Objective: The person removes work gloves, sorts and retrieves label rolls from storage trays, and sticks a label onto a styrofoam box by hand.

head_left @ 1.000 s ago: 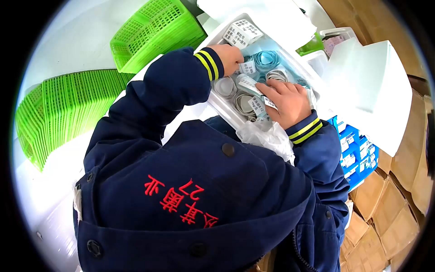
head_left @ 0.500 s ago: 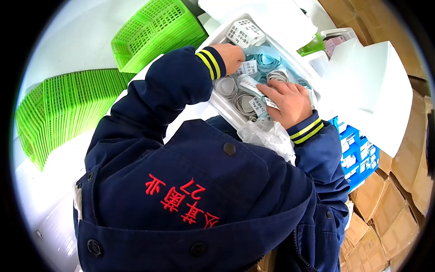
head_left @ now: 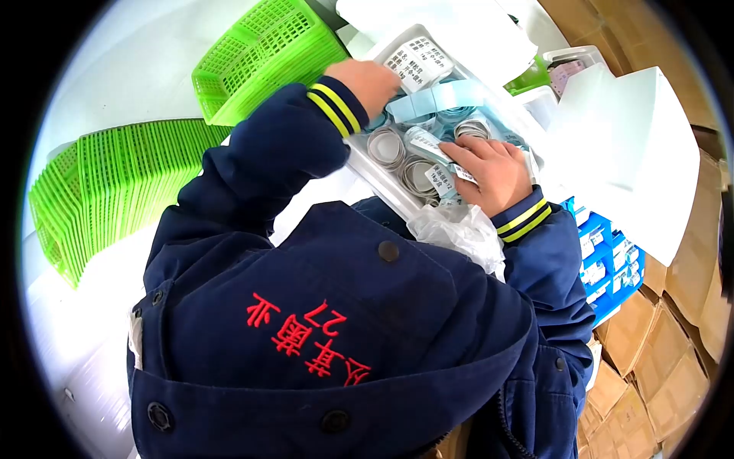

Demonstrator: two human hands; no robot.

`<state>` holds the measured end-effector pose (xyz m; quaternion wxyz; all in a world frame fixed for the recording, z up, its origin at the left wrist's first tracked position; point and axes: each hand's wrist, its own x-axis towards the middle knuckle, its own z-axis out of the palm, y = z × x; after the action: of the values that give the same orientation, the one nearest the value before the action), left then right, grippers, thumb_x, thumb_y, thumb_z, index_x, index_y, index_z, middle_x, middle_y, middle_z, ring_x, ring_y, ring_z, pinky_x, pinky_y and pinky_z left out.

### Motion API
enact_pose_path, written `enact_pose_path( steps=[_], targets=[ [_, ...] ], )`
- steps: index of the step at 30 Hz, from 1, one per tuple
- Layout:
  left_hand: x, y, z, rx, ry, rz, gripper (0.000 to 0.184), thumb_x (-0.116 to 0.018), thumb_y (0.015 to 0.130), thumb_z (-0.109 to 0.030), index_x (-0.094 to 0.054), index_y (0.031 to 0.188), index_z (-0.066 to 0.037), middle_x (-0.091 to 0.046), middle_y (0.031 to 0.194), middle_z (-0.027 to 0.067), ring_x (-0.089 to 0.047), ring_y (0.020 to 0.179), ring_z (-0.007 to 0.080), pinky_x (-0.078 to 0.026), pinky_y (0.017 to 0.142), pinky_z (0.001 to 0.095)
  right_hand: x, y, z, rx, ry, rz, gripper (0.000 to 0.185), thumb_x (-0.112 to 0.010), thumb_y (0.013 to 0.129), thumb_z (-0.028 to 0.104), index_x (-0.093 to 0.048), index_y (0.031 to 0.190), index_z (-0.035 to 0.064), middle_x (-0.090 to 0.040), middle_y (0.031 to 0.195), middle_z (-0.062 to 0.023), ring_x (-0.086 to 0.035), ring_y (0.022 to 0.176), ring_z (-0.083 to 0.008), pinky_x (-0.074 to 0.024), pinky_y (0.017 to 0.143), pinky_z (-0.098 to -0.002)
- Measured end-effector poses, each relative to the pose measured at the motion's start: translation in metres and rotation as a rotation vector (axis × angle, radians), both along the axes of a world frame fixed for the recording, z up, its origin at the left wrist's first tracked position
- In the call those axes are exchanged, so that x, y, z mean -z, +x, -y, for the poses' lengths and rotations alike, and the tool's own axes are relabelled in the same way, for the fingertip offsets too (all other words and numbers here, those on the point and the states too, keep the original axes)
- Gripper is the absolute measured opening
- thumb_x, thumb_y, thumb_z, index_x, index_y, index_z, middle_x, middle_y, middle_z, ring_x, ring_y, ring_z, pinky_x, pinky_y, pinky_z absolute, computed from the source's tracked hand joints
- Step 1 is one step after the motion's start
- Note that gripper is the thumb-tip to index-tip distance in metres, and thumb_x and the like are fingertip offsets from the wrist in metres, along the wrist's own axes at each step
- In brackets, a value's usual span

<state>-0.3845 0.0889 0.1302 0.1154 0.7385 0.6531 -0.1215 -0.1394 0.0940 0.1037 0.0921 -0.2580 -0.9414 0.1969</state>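
Right hand [head_left: 495,174] rests on rolls [head_left: 428,145] in the box [head_left: 378,183], fingers slightly spread — left hand [head_left: 367,86] is at the blue strip [head_left: 453,95], but its pinch I cannot tell.

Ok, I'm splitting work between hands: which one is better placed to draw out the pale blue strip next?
Probably the left hand: it is close by the left end of the pale blue strip, though contact is unclear. The right hand lies farther off, over white labels.
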Motion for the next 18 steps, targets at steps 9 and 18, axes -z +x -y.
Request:
enact_pose_path(
  steps=[9,18],
  targets=[
    [0.011,0.004,-0.005,0.089,0.091,-0.023,0.018,-0.052,0.077,-0.011,-0.063,0.091,-0.010,-0.064,0.084,0.0102,-0.062,0.082,0.0269,-0.051,0.069,0.0364,-0.002,0.000,-0.001,-0.003,-0.039,0.024,0.044,-0.062,0.068,0.019,-0.056,0.112,0.0199,-0.056,0.106,-0.0038,-0.054,0.094,-0.0239,-0.0373,0.083,-0.0417],
    [0.022,0.014,-0.009,0.126,0.115,-0.216,0.041,-0.050,0.080,-0.011,-0.045,0.120,-0.021,-0.058,0.097,0.0077,-0.063,0.074,0.0259,-0.052,0.063,0.0355,-0.001,0.001,-0.001,-0.011,-0.022,0.007,0.044,-0.062,0.068,0.019,-0.056,0.111,0.0198,-0.057,0.105,-0.0030,-0.054,0.093,-0.0232,-0.0378,0.081,-0.0402]
  ],
)
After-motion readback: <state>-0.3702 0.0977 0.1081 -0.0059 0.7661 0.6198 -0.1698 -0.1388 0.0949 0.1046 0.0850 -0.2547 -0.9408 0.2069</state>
